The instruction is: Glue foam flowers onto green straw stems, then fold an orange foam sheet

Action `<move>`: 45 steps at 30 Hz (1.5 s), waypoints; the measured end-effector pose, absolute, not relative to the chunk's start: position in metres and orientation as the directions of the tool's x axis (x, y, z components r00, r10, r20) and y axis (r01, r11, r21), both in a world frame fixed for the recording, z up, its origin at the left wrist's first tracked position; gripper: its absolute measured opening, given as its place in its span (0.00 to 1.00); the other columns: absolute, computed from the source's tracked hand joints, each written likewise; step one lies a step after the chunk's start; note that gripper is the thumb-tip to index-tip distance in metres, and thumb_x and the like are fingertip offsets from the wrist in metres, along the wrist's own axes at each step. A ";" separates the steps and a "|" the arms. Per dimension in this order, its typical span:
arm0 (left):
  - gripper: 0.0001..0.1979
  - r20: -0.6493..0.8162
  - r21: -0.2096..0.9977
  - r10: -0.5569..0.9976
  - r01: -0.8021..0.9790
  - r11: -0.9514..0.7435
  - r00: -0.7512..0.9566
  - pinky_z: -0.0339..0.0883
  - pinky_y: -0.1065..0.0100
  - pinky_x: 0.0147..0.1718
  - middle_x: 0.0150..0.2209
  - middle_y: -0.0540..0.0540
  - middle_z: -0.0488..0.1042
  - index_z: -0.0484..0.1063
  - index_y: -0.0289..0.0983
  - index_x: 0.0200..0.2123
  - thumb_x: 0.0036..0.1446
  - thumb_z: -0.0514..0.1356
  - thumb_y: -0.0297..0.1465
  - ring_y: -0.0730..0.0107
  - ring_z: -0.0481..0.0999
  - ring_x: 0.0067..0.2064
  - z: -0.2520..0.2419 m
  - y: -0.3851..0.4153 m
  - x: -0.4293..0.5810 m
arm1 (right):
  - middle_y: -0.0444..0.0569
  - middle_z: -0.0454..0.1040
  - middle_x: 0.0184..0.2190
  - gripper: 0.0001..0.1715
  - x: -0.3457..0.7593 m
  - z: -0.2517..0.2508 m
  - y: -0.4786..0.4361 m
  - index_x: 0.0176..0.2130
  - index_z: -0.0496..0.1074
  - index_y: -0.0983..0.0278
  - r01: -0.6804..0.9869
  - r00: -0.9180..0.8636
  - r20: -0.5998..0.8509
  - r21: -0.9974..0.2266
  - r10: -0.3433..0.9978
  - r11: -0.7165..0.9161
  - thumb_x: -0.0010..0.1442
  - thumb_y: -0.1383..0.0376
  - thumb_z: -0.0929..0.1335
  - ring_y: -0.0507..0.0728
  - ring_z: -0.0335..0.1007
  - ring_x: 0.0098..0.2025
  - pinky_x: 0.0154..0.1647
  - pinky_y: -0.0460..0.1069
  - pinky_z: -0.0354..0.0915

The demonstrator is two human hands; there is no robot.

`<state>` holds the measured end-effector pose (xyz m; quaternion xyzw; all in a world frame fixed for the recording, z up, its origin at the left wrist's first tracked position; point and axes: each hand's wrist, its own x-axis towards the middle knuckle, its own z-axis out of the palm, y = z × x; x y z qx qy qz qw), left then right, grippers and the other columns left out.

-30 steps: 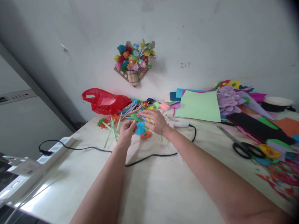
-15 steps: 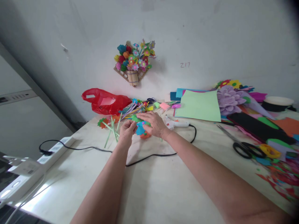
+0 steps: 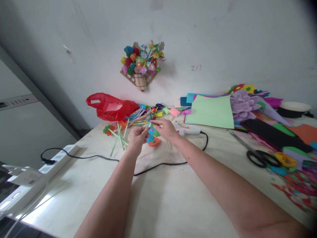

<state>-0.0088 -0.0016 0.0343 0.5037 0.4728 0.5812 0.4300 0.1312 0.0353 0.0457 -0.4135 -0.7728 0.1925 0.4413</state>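
Note:
Both my arms reach out over a pale table (image 3: 173,195). My left hand (image 3: 137,136) has its fingers pinched together at a small foam flower piece (image 3: 151,131). My right hand (image 3: 166,129) pinches the thin end of a green strip (image 3: 149,124) just above the same spot. Under the hands lie blue and orange foam flowers (image 3: 153,141) and a heap of coloured strips (image 3: 141,117). Loose green strips (image 3: 118,137) lie to the left of my left hand.
A white glue gun (image 3: 188,131) with a black cord (image 3: 158,163) lies right of my hands. Black scissors (image 3: 260,157), a green sheet (image 3: 211,112), a purple paper flower (image 3: 244,105) and foam scraps sit at right. A red bag (image 3: 111,107) and a power strip (image 3: 59,158) are at left.
My right hand has lifted off the foam flowers, where it lay spread flat, and closed into a pinch on a strip end. My left hand has risen slightly toward it.

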 end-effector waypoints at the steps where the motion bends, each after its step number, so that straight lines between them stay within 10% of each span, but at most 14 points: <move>1: 0.20 0.178 0.983 0.977 -0.027 -0.182 -0.116 0.44 0.78 0.15 0.15 0.55 0.60 0.63 0.35 0.22 0.40 0.65 0.44 0.85 0.54 0.16 0.034 -0.002 -0.009 | 0.48 0.78 0.38 0.17 0.131 0.045 0.036 0.45 0.75 0.61 0.453 -0.268 0.509 -0.683 0.818 0.573 0.56 0.68 0.65 0.54 0.72 0.40 0.42 0.49 0.66; 19: 0.18 0.282 0.959 0.949 0.081 -0.273 -0.140 0.48 0.75 0.13 0.15 0.52 0.68 0.64 0.35 0.22 0.43 0.64 0.44 0.82 0.57 0.14 0.030 -0.001 -0.002 | 0.46 0.79 0.35 0.13 0.127 0.044 0.036 0.39 0.77 0.61 0.418 -0.156 0.448 -0.778 0.881 0.469 0.52 0.64 0.68 0.55 0.74 0.38 0.40 0.47 0.66; 36: 0.19 0.308 0.949 0.939 0.120 -0.291 -0.151 0.52 0.75 0.15 0.16 0.49 0.71 0.65 0.35 0.23 0.43 0.63 0.45 0.78 0.63 0.15 0.027 -0.002 0.005 | 0.49 0.78 0.38 0.15 0.129 0.044 0.032 0.41 0.77 0.59 0.657 -0.121 0.545 -0.582 0.830 0.478 0.54 0.64 0.65 0.58 0.72 0.42 0.42 0.50 0.65; 45: 0.19 0.273 0.959 0.953 0.120 -0.258 -0.131 0.53 0.75 0.15 0.15 0.48 0.71 0.64 0.35 0.22 0.43 0.64 0.44 0.79 0.63 0.14 0.030 -0.004 0.001 | 0.46 0.79 0.37 0.15 0.132 0.043 0.034 0.41 0.76 0.60 0.466 -0.194 0.512 -0.703 0.837 0.538 0.54 0.66 0.65 0.55 0.73 0.40 0.41 0.48 0.66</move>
